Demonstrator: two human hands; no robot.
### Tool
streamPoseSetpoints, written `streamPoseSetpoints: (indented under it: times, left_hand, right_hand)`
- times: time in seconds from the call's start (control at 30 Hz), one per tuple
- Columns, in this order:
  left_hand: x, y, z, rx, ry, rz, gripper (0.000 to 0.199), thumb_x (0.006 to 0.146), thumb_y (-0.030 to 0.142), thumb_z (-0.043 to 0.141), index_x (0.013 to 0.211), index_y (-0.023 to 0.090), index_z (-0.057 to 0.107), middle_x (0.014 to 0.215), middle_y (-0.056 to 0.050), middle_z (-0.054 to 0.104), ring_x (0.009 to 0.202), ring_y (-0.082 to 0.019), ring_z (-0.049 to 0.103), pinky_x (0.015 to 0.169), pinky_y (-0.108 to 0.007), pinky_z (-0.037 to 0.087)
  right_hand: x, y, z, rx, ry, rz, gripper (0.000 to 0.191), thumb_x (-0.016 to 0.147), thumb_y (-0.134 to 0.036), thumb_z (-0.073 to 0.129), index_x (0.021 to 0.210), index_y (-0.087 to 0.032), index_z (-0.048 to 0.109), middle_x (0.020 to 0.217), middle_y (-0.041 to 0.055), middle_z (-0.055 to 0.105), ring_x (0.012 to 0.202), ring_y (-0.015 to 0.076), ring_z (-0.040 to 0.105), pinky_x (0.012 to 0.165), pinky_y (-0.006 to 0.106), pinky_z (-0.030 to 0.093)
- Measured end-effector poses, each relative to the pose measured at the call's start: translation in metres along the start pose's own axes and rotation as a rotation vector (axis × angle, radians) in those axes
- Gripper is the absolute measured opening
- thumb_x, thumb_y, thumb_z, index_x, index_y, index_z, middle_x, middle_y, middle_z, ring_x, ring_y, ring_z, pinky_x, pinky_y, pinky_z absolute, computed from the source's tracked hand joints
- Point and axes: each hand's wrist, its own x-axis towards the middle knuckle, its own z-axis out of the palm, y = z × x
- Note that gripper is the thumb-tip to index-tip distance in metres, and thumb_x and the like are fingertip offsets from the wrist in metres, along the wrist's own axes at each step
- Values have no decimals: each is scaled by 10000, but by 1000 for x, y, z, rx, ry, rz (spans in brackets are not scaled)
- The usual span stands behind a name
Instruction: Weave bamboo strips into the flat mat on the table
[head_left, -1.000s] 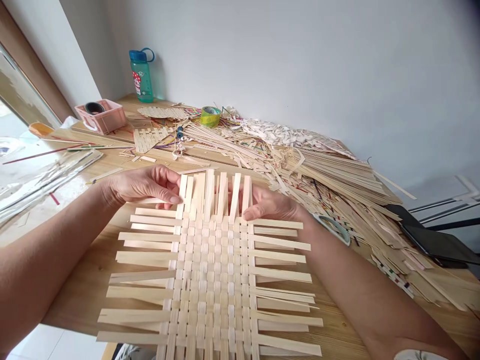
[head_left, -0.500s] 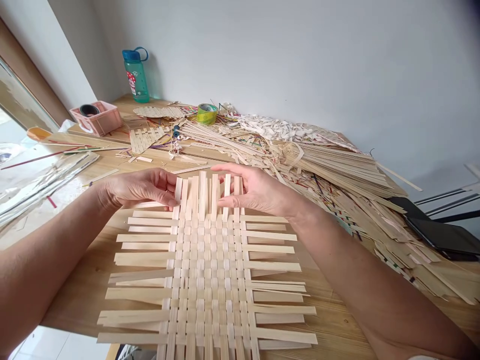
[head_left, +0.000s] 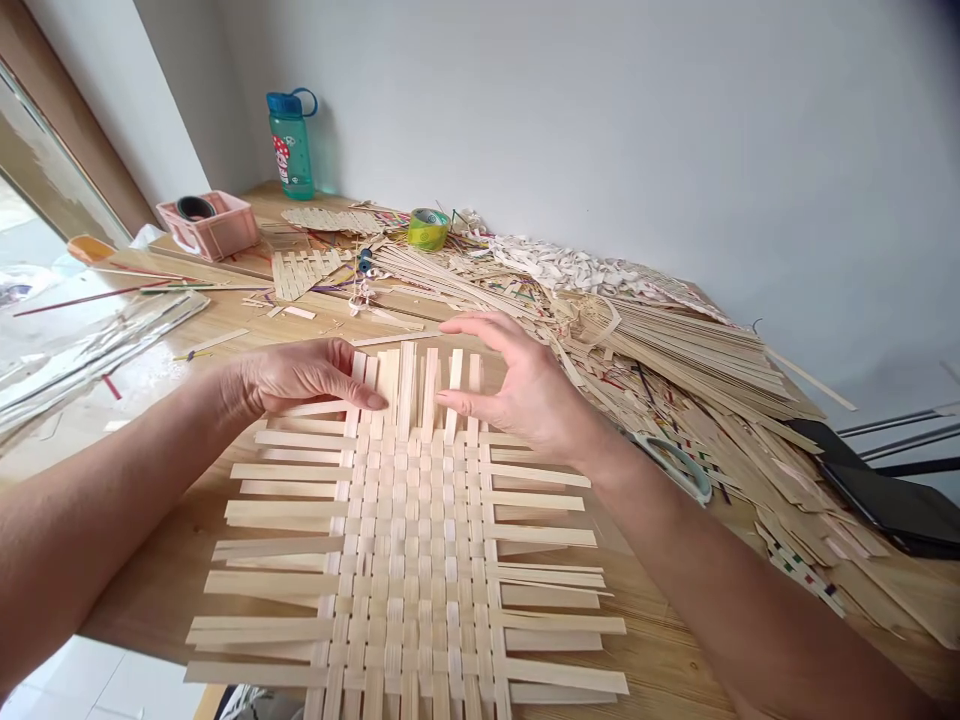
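Note:
A woven mat of pale wood strips (head_left: 412,540) lies before me, with loose strip ends fanning out at both sides and at its far edge. My left hand (head_left: 315,378) is at the far left corner, its thumb laid over the upright strip ends (head_left: 371,372) and its fingers behind them, partly hidden. Across from it, my right hand (head_left: 517,385) is spread in a C shape, thumb and fingers apart. Its thumb tip is beside a strip end near the far right corner; whether it touches I cannot tell.
Behind the mat are a heap of wood strips (head_left: 667,330), a roll of tape (head_left: 428,232), a pink basket (head_left: 217,232) and a teal bottle (head_left: 291,150). Scissors (head_left: 686,465) lie by my right forearm. A black flat object (head_left: 892,490) sits far right.
My left hand has shifted right, its thumb now over more strip ends. My right hand has opened wider and drawn back from the strips. The view has turned slightly left.

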Motion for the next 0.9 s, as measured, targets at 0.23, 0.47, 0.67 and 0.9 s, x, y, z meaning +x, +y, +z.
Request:
streamPoseSetpoints:
  times: [0.23, 0.47, 0.67, 0.9]
  left_hand:
    - [1, -1, 0, -15, -6, -22, 208, 681, 259, 873, 699, 95, 746, 688, -65, 752, 577, -133, 640, 617, -255, 517]
    - [2, -3, -2, -62, -39, 28, 215, 675, 243, 882, 761, 89, 760, 734, -58, 760, 607, -125, 648, 624, -238, 516]
    - [6, -8, -4, -65, -7, 84, 179, 678, 207, 868, 753, 87, 759, 758, -59, 768, 640, -124, 660, 662, -240, 527]
    - [10, -12, -4, -75, -6, 111, 157, 665, 190, 862, 739, 94, 763, 764, -61, 770, 651, -126, 648, 671, -241, 517]
  right_hand:
    - [-7, -39, -16, -271, -128, -360, 209, 909, -169, 640, 1093, -253, 692, 1130, 66, 679, 1129, 259, 608, 972, 465, 520]
    - [-14, -45, 8, -536, -104, -492, 244, 944, -132, 555, 1117, -192, 717, 1171, 90, 692, 1109, 283, 597, 945, 460, 541]
    - [-12, -26, 21, -536, -110, -490, 213, 963, -148, 525, 1087, -171, 697, 1099, 95, 684, 986, 262, 593, 847, 441, 531]
    - [-14, -24, 25, -610, -94, -511, 194, 969, -156, 507, 1029, -206, 684, 1077, 72, 698, 947, 251, 608, 796, 416, 513]
